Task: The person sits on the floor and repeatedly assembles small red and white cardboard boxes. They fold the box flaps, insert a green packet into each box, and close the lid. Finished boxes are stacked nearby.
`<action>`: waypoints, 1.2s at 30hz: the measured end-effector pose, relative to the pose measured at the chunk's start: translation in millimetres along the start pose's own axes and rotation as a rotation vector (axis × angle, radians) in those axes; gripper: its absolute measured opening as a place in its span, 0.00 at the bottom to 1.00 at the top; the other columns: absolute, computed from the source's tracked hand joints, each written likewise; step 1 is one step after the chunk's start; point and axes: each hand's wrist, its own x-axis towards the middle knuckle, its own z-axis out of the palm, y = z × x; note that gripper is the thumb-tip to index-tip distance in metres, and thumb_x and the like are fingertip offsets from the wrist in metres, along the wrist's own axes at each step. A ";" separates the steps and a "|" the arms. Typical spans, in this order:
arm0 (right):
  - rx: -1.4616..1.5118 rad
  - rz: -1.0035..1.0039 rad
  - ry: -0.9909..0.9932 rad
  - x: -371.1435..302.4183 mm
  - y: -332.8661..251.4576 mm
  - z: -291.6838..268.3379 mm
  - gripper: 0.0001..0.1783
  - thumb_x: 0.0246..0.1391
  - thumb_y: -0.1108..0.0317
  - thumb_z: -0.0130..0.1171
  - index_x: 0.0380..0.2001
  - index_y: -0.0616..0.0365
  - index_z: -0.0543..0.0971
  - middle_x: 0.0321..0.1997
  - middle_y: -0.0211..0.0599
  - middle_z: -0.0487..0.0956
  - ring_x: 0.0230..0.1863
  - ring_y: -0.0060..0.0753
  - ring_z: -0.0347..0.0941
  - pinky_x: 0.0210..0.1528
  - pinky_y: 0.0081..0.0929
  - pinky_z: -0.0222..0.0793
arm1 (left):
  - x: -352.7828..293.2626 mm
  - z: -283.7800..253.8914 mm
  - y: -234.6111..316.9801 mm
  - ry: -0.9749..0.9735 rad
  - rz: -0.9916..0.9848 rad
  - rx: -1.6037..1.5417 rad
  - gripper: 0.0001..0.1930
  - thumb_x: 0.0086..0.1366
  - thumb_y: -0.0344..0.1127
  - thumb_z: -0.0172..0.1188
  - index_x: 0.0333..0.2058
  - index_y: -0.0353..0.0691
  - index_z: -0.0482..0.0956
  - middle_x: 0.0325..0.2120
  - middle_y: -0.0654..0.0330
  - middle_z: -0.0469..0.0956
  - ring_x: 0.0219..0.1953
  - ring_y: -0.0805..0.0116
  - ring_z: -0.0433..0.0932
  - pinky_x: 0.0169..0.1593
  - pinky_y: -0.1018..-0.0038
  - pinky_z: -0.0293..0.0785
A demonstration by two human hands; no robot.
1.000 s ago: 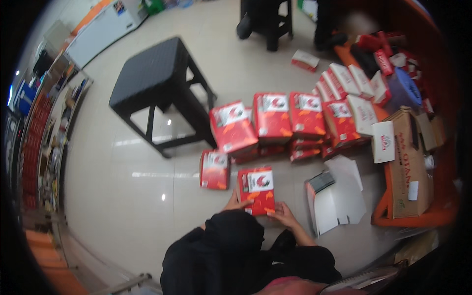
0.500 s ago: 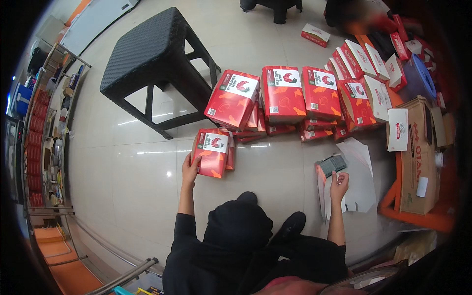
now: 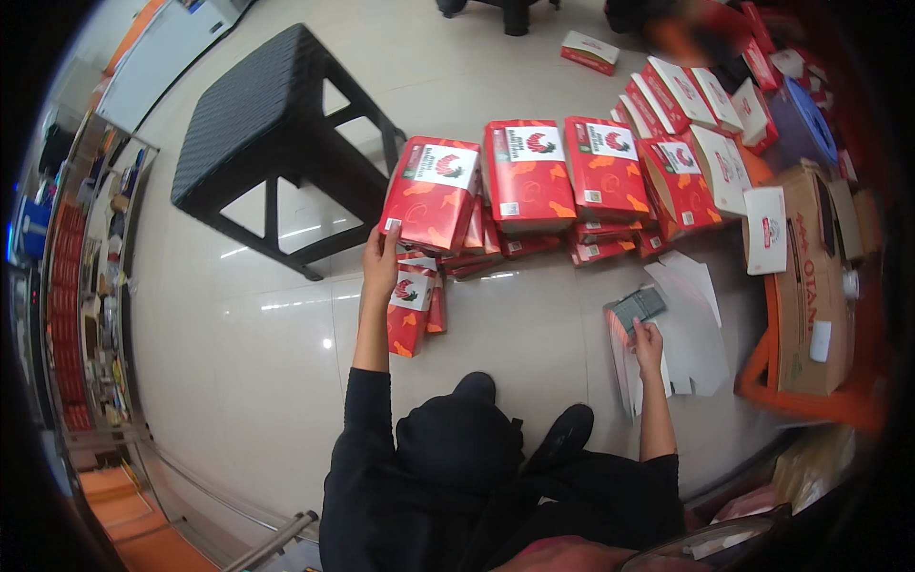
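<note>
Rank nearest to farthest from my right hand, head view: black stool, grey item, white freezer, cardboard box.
1. Grey item, at your right hand
2. Cardboard box, right side
3. Black stool, left side
4. White freezer, upper left

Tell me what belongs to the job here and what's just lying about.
Likely in the work: red boxes, left hand at one; white card sheets; small grey object at the right hand.
Seemingly lying about: black stool; brown carton; white freezer.

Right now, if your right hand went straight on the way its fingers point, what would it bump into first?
Most likely the dark grey-green flat pack on the white card sheets; the right hand looks right at its lower edge, though depth makes contact hard to judge.
</note>
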 end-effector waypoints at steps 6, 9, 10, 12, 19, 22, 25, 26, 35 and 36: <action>0.058 0.064 -0.115 3.4 16.1 -21.0 0.14 0.53 0.56 0.60 0.29 0.53 0.71 0.21 0.24 0.73 0.23 0.15 0.68 0.24 0.15 0.61 | -9.1 2.5 -11.8 -0.032 -0.013 0.031 0.19 0.68 0.43 0.47 0.49 0.34 0.66 0.42 0.54 0.72 0.39 0.67 0.76 0.39 0.75 0.74; 0.078 0.095 -0.152 2.2 14.0 -23.2 0.13 0.52 0.57 0.60 0.28 0.54 0.72 0.22 0.26 0.74 0.24 0.16 0.69 0.26 0.15 0.62 | -7.6 -5.0 -23.3 0.038 0.079 0.094 0.19 0.68 0.42 0.45 0.51 0.34 0.65 0.47 0.54 0.70 0.49 0.67 0.68 0.53 0.73 0.61; 0.076 0.118 -0.168 2.8 12.2 -24.7 0.13 0.52 0.57 0.60 0.26 0.54 0.72 0.22 0.26 0.74 0.25 0.16 0.69 0.26 0.15 0.62 | -12.3 0.8 -16.3 0.104 0.151 0.087 0.19 0.68 0.41 0.45 0.51 0.34 0.65 0.48 0.54 0.69 0.49 0.67 0.68 0.53 0.72 0.61; 0.094 0.174 -0.183 0.7 9.1 -24.3 0.14 0.53 0.58 0.57 0.21 0.56 0.72 0.21 0.27 0.74 0.23 0.19 0.70 0.25 0.18 0.64 | -25.1 8.2 -7.4 0.276 0.349 0.138 0.18 0.67 0.38 0.45 0.52 0.35 0.64 0.50 0.53 0.67 0.51 0.65 0.67 0.54 0.70 0.61; -0.292 -0.432 0.487 -47.4 -8.1 -15.5 0.14 0.44 0.71 0.55 0.11 0.65 0.66 0.09 0.36 0.65 0.12 0.22 0.62 0.16 0.26 0.55 | -87.4 76.6 4.7 0.106 0.999 0.257 0.18 0.55 0.33 0.56 0.44 0.38 0.65 0.50 0.53 0.62 0.50 0.60 0.64 0.53 0.66 0.60; -0.269 -0.632 0.321 -79.2 -24.8 -0.8 0.13 0.38 0.74 0.57 0.10 0.61 0.65 0.10 0.33 0.64 0.13 0.23 0.57 0.16 0.27 0.52 | -116.4 137.6 9.7 -0.634 0.544 0.194 0.24 0.53 0.40 0.61 0.47 0.39 0.67 0.50 0.51 0.65 0.50 0.57 0.65 0.52 0.64 0.60; -0.316 -0.715 0.014 -111.2 -43.9 34.5 0.09 0.36 0.73 0.59 0.13 0.58 0.68 0.15 0.36 0.69 0.17 0.32 0.65 0.21 0.31 0.59 | -150.7 179.4 -19.5 -0.958 0.284 0.040 0.31 0.51 0.38 0.64 0.53 0.36 0.64 0.49 0.52 0.67 0.49 0.61 0.67 0.51 0.66 0.63; -0.325 -0.778 -0.094 -119.3 -58.7 51.4 0.08 0.38 0.72 0.61 0.18 0.58 0.71 0.20 0.36 0.72 0.22 0.35 0.69 0.25 0.32 0.63 | -161.4 181.4 -28.5 -1.005 0.184 -0.004 0.31 0.52 0.38 0.63 0.53 0.35 0.63 0.49 0.53 0.68 0.48 0.63 0.68 0.52 0.68 0.63; 0.074 -0.417 -0.007 -86.8 -64.4 -16.9 0.04 0.55 0.68 0.54 0.30 0.55 0.72 0.28 0.24 0.74 0.32 0.15 0.68 0.30 0.14 0.62 | -132.8 128.4 -102.5 -0.600 -0.449 -0.072 0.22 0.61 0.45 0.50 0.46 0.31 0.69 0.36 0.56 0.74 0.38 0.70 0.74 0.42 0.75 0.70; 0.113 -0.201 -0.118 -76.8 -52.7 -29.4 0.08 0.58 0.64 0.52 0.37 0.55 0.71 0.35 0.28 0.74 0.38 0.18 0.69 0.37 0.18 0.64 | -131.0 123.8 -105.3 -0.586 -0.531 -0.122 0.22 0.61 0.45 0.50 0.45 0.30 0.70 0.35 0.56 0.75 0.36 0.70 0.75 0.39 0.75 0.71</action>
